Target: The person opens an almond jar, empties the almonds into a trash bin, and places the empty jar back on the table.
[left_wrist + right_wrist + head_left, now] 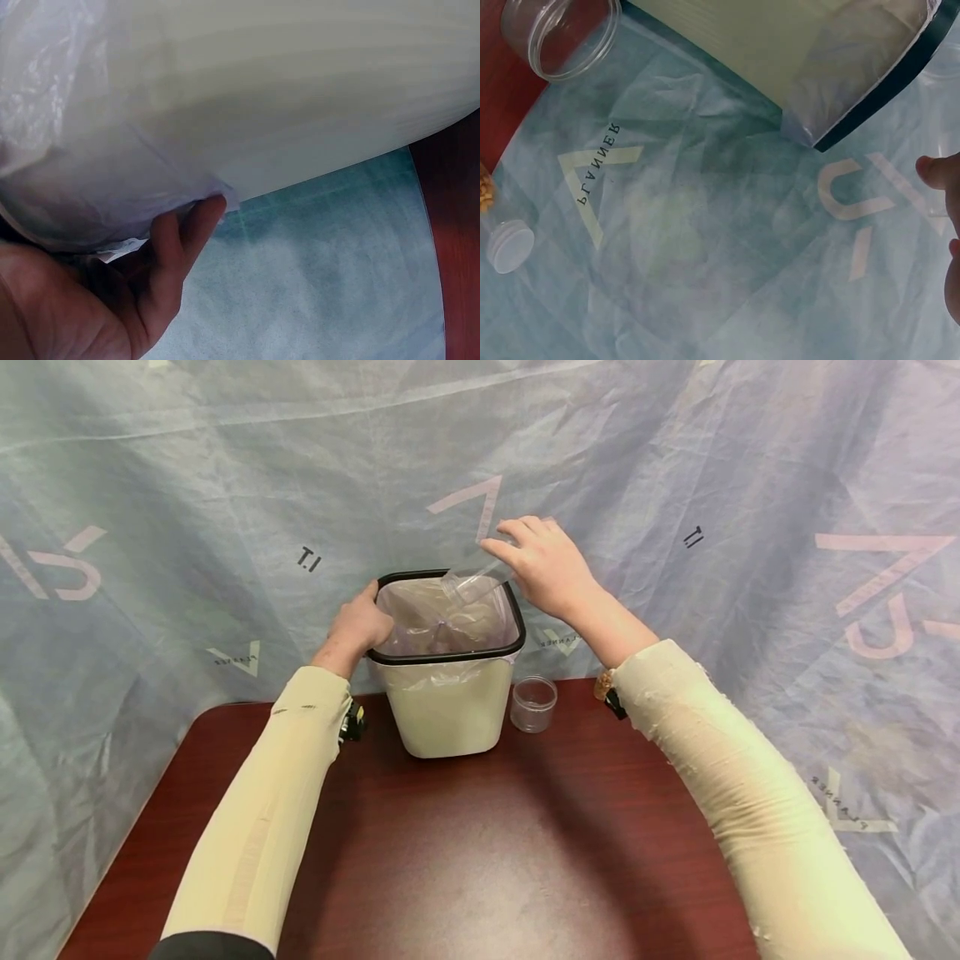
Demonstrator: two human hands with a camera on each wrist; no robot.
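A cream trash bin [450, 714] with a black rim and a translucent liner [416, 610] stands at the table's far edge. My left hand [362, 622] grips the bin's left rim. In the left wrist view, its fingers [176, 247] press the folded-over liner against the bin's outer wall. Above the bin's opening, my right hand [543, 564] holds a clear plastic jar [476, 583] from its upper end. That jar tilts, mouth down and to the left, over the liner. Only fingertips [936, 174] of the right hand show in the right wrist view.
An open clear jar [533, 703] stands on the dark red table [480, 852] just right of the bin. Near my right wrist, a clear container [510, 246] has a white cap and orange-brown bits. A printed grey sheet [225, 460] hangs close behind the bin.
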